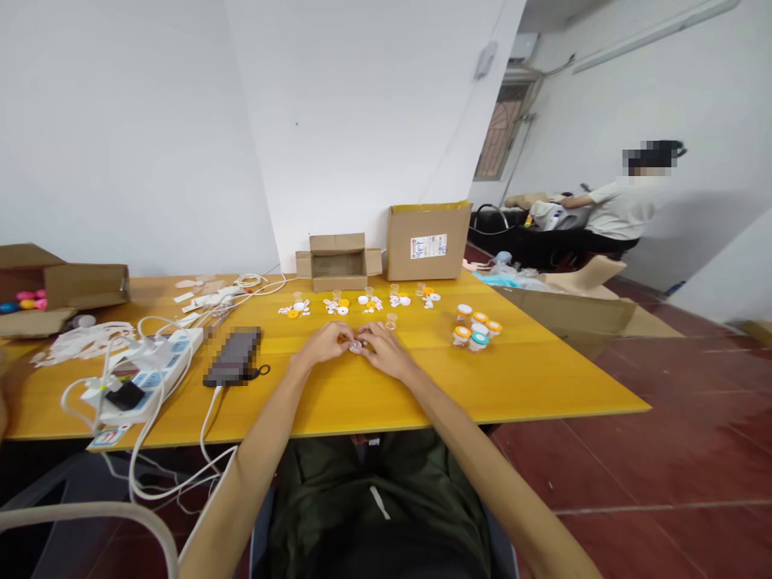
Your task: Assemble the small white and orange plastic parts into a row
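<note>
Over the yellow table [374, 402], my left hand [327, 343] and my right hand [384, 349] meet with bent fingers. Pinched between their fingertips is a small whitish piece [355, 346], too small to make out fully; both hands appear closed on it. Just beyond my right hand stands a small clear cup [392, 322]. Farther back are little groups of white and orange parts, among them an orange ring [293, 314] and white pieces [343, 310], with clear cups behind. To the right is a cluster of small clear jars with orange, white and teal lids [479, 338].
An open small carton [338, 269] and a larger cardboard box [428, 241] stand at the back. On the left lie a phone [234, 356], a power strip [160, 374] and white cables. Another person [624, 209] sits far right, beyond an open carton [560, 322].
</note>
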Demonstrator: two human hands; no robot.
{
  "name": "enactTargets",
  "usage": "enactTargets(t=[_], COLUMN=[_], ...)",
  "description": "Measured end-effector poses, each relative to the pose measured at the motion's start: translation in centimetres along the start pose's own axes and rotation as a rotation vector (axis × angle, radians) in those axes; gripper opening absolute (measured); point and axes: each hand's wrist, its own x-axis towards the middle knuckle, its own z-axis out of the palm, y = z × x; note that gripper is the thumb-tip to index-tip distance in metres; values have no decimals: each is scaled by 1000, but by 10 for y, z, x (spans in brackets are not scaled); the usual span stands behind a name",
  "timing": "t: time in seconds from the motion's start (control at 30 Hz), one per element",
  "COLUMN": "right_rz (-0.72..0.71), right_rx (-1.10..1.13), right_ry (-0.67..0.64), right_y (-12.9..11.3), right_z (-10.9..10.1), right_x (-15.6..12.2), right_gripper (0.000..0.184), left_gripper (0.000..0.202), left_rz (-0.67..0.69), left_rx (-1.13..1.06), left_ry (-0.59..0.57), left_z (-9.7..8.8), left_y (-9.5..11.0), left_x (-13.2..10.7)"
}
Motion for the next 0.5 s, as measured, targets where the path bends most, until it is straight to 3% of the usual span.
enactTargets(t=[0.5], right_rz=[-2], right_rx=[-1], right_ry=[-12], right_y=[-4], right_z=[-5], right_x=[1], right_gripper=[9], left_gripper=[9], left_rz=[2], left_rx=[26], left_ry=[-4], left_z=[0], left_y=[-2], left_x=[-1])
